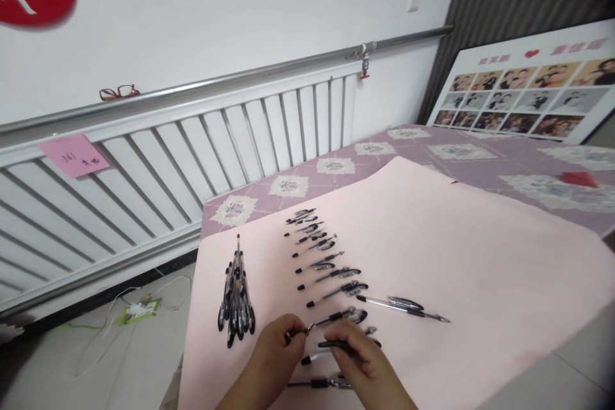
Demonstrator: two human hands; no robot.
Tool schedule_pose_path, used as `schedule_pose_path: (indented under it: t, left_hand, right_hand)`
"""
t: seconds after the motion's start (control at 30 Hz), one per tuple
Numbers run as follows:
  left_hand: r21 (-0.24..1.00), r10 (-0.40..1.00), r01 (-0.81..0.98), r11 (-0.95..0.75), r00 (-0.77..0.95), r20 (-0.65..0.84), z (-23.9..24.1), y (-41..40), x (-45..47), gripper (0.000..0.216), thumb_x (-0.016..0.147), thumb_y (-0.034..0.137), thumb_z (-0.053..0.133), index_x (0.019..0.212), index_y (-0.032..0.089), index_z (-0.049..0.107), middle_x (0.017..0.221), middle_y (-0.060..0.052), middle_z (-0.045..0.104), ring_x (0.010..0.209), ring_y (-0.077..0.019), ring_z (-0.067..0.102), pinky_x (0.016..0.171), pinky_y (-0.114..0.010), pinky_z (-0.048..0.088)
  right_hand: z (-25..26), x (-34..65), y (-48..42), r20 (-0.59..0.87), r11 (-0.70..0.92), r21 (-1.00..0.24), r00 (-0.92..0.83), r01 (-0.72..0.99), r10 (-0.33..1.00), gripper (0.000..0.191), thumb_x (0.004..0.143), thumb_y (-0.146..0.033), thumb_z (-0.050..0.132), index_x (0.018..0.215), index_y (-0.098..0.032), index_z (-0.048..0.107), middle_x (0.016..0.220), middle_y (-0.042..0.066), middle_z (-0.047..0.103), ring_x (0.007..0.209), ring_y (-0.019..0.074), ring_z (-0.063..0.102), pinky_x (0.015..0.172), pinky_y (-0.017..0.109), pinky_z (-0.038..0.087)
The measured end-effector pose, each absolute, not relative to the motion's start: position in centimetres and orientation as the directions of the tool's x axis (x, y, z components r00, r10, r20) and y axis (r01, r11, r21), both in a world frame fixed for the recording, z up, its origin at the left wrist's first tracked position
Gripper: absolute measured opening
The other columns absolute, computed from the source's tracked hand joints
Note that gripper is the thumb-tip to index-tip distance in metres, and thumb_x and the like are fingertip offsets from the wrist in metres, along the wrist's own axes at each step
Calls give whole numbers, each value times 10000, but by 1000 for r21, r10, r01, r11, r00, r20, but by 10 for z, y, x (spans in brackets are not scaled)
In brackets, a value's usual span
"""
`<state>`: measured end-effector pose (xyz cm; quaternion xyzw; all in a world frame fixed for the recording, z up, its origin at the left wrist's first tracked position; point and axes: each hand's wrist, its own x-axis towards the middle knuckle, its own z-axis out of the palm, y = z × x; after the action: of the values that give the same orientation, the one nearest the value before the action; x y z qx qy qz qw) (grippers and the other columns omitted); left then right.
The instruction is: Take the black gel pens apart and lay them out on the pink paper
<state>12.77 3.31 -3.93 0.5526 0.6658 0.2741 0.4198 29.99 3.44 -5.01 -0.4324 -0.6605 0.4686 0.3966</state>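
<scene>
left hand (276,349) closed in a fingertip pinch on the near pen (307,328), held by its point end; right hand (358,355) curled shut over a dark pen part (334,344), cap or barrel, can't tell which; the two hands are nearly touching, low over the pink sheet (480,269) at its near edge; can't tell if both hold pieces of one pen

another pen (317,384) lies flat just under the wrists; beyond the fingers a row of pens (327,266) runs away up the sheet, each with what looks like a loose cap beside it; one capped pen (403,306) lies apart to the right of the row; a tight bundle of pens (236,298) sits left of the row, near the sheet's left edge

the sheet covers a worktop with a purple patterned cloth (480,154); radiator (192,147) along the wall to the left, bare floor (96,359) below it

risks as I read them: the row lies close to the knuckles, so a wide wrist move could knock pens and caps out of line; loose caps are small and round, liable to roll; the bundle is near the edge, so a nudge or a tug on the sheet could send it to the floor; exposed points could mark the sheet or the fingers if dragged
</scene>
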Motion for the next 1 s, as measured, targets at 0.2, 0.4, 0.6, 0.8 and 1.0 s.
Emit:
schedule_pose_path:
  t: [0.2,0.4,0.6,0.8,1.0]
  left_hand:
    - [884,947,363,295,9,-320,-42,30,136,109,641,179,446,661,168,552,532,43,512,457,-90,475,430,-200,322]
    - [883,963,405,236,26,-269,-49,28,141,151,668,188,435,686,174,584,513,44,524,455,-92,483,455,-204,357]
    - [899,951,338,280,30,-307,-52,30,146,169,682,208,451,742,163,603,575,20,576,506,-116,559,459,-204,375]
    - [901,959,365,236,64,-277,-58,27,145,206,729,241,428,784,172,614,636,3,617,506,-116,567,468,-214,394]
    - [904,948,347,251,98,-301,-55,27,143,182,721,232,448,802,172,600,631,13,604,534,-121,583,497,-214,409]
  right_hand:
    - [-62,290,35,31,102,-977,-345,190,938,236,675,-111,508,864,-229,586,825,5,614,738,163,568,667,262,451]
    - [-61,291,38,11,62,-974,-229,218,973,100,680,-202,561,771,-225,595,656,-27,571,597,139,511,559,237,417]
    - [-61,294,39,5,48,-981,-224,187,975,106,676,-192,565,775,-214,596,649,-26,582,586,138,520,554,238,421]
    - [-67,291,39,-54,-39,-996,-179,85,982,216,661,-225,585,873,-227,550,707,-22,604,654,153,569,589,241,457]
    - [-72,293,40,-46,-17,-989,-199,145,979,277,683,-259,573,957,-223,583,721,-5,599,657,158,569,597,256,470]
